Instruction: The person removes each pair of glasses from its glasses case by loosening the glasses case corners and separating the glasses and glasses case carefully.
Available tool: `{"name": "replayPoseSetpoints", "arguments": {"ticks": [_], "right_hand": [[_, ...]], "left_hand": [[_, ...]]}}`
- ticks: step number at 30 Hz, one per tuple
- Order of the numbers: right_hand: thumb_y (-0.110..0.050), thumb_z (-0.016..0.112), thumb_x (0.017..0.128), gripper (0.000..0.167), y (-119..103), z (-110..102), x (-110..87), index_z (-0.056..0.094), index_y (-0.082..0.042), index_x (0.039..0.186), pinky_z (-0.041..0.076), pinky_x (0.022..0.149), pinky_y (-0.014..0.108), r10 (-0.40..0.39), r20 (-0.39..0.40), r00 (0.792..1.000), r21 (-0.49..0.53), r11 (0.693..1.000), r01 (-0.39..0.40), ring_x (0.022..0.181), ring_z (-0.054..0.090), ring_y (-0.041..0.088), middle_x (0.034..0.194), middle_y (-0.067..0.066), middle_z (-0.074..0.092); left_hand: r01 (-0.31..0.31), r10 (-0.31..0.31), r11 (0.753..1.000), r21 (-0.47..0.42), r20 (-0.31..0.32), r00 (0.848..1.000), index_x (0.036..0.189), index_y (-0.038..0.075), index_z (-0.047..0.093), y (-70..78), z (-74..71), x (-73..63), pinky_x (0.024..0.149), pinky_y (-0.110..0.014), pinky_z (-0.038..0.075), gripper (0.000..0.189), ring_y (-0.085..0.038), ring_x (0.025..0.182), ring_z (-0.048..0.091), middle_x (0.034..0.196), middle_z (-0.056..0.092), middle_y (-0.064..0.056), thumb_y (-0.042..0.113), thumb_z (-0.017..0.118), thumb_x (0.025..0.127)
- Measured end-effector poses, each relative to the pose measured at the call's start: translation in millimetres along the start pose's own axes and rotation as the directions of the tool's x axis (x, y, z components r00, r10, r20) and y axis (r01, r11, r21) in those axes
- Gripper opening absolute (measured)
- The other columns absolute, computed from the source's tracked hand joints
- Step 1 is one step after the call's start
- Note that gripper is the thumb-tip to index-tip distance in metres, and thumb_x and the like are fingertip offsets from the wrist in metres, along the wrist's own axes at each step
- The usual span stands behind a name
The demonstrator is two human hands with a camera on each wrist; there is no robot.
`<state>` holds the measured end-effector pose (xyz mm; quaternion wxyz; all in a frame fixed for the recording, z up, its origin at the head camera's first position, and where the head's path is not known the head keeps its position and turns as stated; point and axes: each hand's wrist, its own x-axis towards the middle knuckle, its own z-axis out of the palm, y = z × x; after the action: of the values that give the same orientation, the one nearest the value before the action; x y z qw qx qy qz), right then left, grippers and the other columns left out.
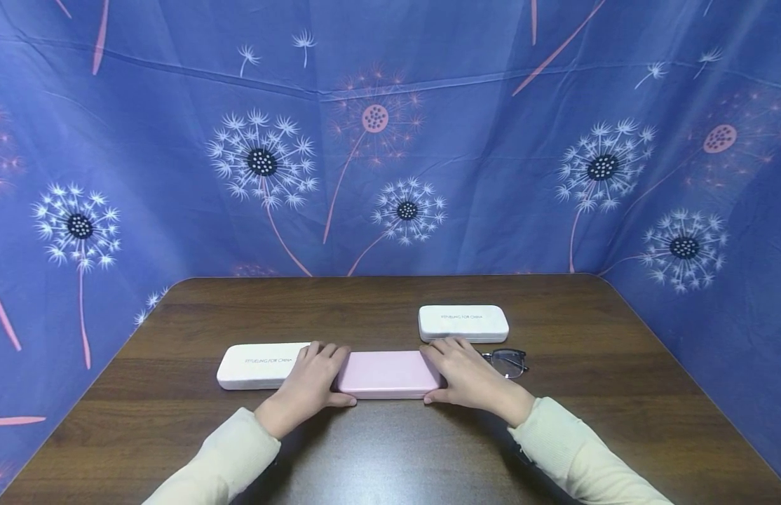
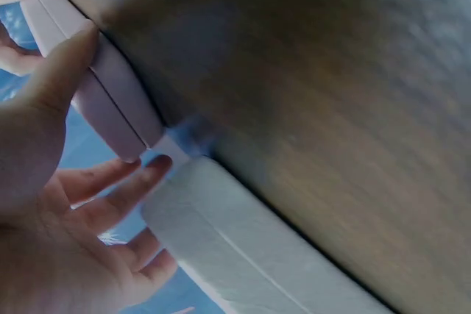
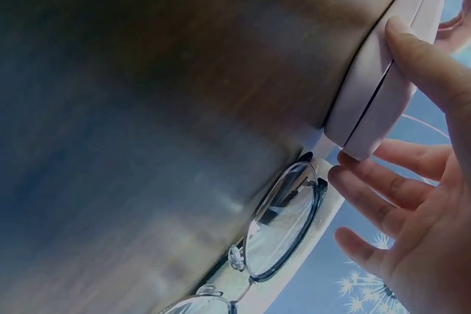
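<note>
A pink glasses case [image 1: 390,373] lies closed on the table between the two hands. My left hand [image 1: 310,382] holds its left end, thumb at the front edge and fingers toward the back. The right end is held the same way by my right hand [image 1: 466,375]. In the right wrist view, a thin dark seam gap runs along the pink case [image 3: 379,86] near the thumb. Left of it lies a white glasses case [image 1: 254,365], partly covered by the left hand. Black-rimmed eyeglasses [image 1: 510,361] rest beside the right hand, which hides part of them.
Another white glasses case [image 1: 464,323] with printed lettering lies farther back, behind the right hand. The brown wooden table [image 1: 390,449] reaches back to a blue curtain [image 1: 479,140] with a dandelion print.
</note>
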<state>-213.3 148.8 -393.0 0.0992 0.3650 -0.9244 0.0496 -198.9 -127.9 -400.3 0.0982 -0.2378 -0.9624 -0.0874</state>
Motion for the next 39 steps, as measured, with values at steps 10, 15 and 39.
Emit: {"name": "replayPoseSetpoints", "arguments": {"ticks": [10,15,39], "right_hand": [[-0.05,0.074,0.065,0.076,1,1,-0.2,0.054,-0.002,0.12,0.039,0.094,0.046,-0.009,0.006,1.0,0.014,1.0,0.009,0.106,0.053,0.027,0.114,0.01,0.058],[-0.051,0.074,0.065,0.076,0,1,-1.4,0.055,-0.002,0.12,0.039,0.095,0.045,-0.019,-0.001,1.0,0.013,1.0,0.019,0.107,0.053,0.026,0.113,0.01,0.058],[-0.053,0.074,0.064,0.073,0,0,-1.8,0.058,-0.003,0.115,0.041,0.093,0.044,-0.045,-0.021,0.999,0.01,0.999,0.045,0.102,0.055,0.024,0.107,0.007,0.06]], "left_hand": [[-0.06,0.062,0.997,-0.042,0.036,0.997,0.121,0.002,0.052,-7.1,1.1,0.7,0.095,-0.05,0.034,0.078,-0.034,0.107,0.05,0.115,0.061,-0.013,0.048,0.077,0.063],[-0.089,0.09,0.995,-0.035,0.026,0.996,0.119,0.001,0.053,-7.2,-0.8,-1.2,0.094,-0.05,0.035,0.078,-0.034,0.106,0.05,0.114,0.061,-0.014,0.048,0.077,0.063],[-0.148,0.15,0.988,-0.047,0.043,0.988,0.12,-0.002,0.051,-13.0,1.2,-2.1,0.096,-0.047,0.035,0.078,-0.03,0.106,0.052,0.112,0.061,-0.015,0.047,0.077,0.065]]}}
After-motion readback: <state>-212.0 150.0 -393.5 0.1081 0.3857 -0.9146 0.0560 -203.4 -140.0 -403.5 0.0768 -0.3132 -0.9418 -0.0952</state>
